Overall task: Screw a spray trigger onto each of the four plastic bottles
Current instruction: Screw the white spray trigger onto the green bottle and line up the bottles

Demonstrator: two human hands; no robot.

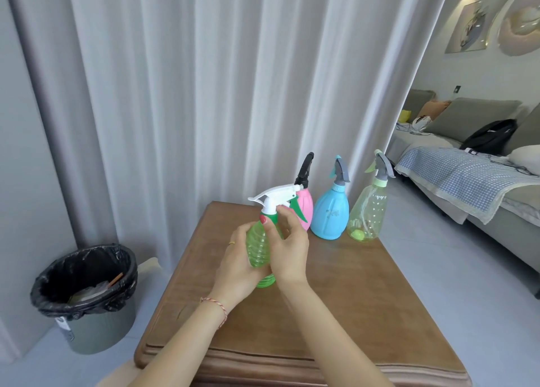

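Over the near middle of the wooden table (336, 313), the left hand (242, 262) wraps the body of the green bottle (258, 249), held tilted, while the right hand (287, 246) pinches its collar under the white-and-green spray trigger (276, 196). Behind stand 3 bottles with triggers fitted: pink bottle (305, 208), blue bottle (330, 211), clear bottle (368, 211).

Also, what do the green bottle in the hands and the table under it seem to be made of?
The green bottle looks like thin translucent plastic: light passes through it, and its body has moulded ribs. Its trigger seems opaque glossy plastic, white and green. The table looks like wood or wood veneer with a smooth satin finish: brown grain and a soft sheen show.
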